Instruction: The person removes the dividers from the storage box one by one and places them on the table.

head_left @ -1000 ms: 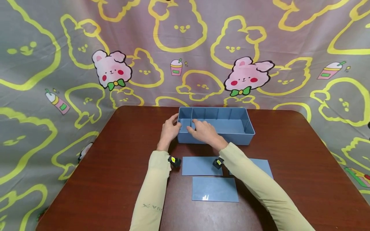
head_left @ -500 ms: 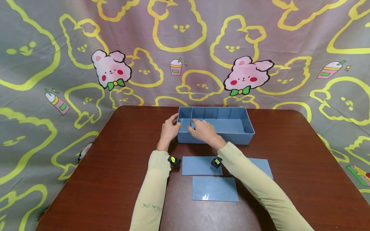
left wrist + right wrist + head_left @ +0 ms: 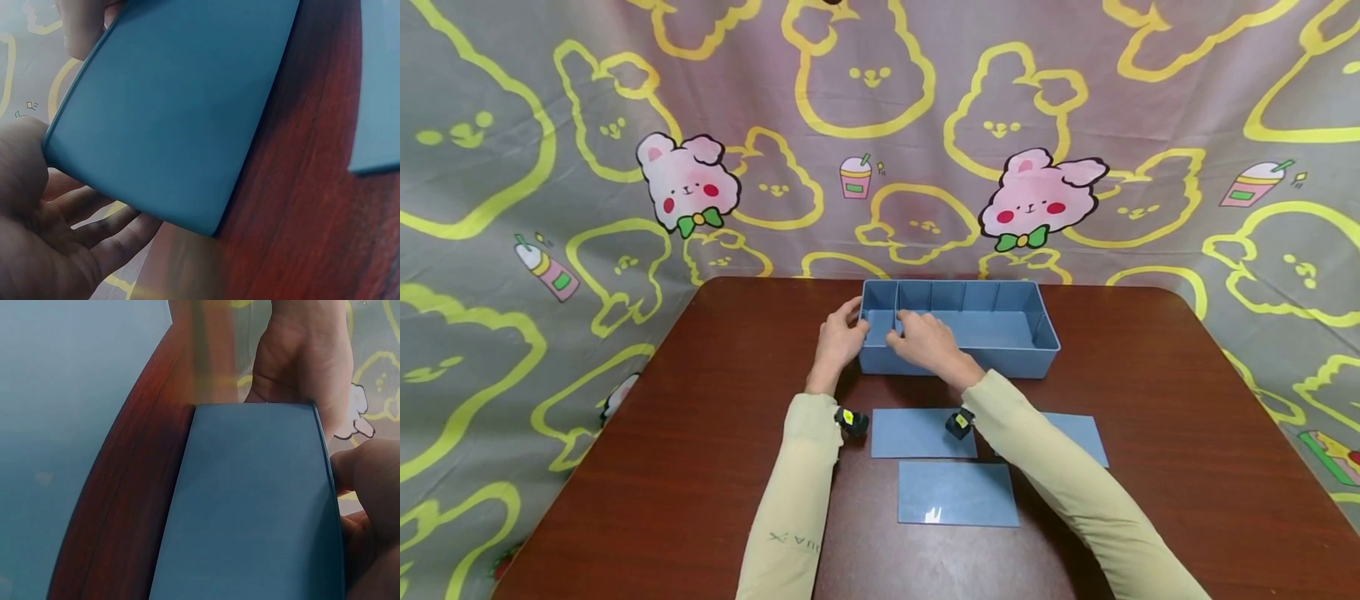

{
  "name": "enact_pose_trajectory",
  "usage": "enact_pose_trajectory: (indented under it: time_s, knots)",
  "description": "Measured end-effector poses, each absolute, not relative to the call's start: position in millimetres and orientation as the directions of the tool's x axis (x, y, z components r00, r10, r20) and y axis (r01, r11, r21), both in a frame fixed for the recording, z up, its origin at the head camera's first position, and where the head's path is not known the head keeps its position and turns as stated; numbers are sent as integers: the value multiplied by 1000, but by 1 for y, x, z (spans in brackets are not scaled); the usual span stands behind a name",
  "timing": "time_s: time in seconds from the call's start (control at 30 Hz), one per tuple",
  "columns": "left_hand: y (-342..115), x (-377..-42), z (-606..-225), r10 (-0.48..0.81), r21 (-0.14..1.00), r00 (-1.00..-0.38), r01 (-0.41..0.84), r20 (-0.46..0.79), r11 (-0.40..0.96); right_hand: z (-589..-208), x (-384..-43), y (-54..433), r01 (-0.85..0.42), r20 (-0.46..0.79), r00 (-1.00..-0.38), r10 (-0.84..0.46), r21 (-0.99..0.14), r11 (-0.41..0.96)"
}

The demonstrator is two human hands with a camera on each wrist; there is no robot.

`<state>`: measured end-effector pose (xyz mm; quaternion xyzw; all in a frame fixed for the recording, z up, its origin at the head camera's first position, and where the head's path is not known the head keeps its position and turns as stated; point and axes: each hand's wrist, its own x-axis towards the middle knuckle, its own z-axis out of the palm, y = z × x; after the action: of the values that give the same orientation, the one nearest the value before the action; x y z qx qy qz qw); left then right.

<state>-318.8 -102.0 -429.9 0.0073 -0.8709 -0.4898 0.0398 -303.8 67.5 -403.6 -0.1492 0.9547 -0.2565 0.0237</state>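
A long blue plastic box point(image 3: 955, 362) stands at the back of the table. My left hand point(image 3: 838, 340) grips its left end, thumb at the rim and fingers along the outside; in the left wrist view the spread fingers point(image 3: 119, 240) lie behind the box's corner. An upright divider point(image 3: 897, 297) crosses the box near that end, leaving a small compartment on the left. Reaching over the front rim, my right hand point(image 3: 931, 343) pinches the divider near its front end between thumb and index finger. The box's front wall hides part of that grip in the right wrist view.
Three flat blue panels lie in front of the box: one at the left point(image 3: 913, 433), one at the right point(image 3: 1078, 437) partly under the right sleeve, one nearer point(image 3: 958, 493). The brown table point(image 3: 700, 467) meets a patterned curtain point(image 3: 880, 108) behind the box.
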Motion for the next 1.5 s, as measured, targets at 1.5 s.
enact_pose_trajectory:
  time_s: [1.5]
  knots:
    - [-101,-321,-432,-55,855,-994,50,92,517,-385,-298,70,-377,213,-926,-312,-500,780]
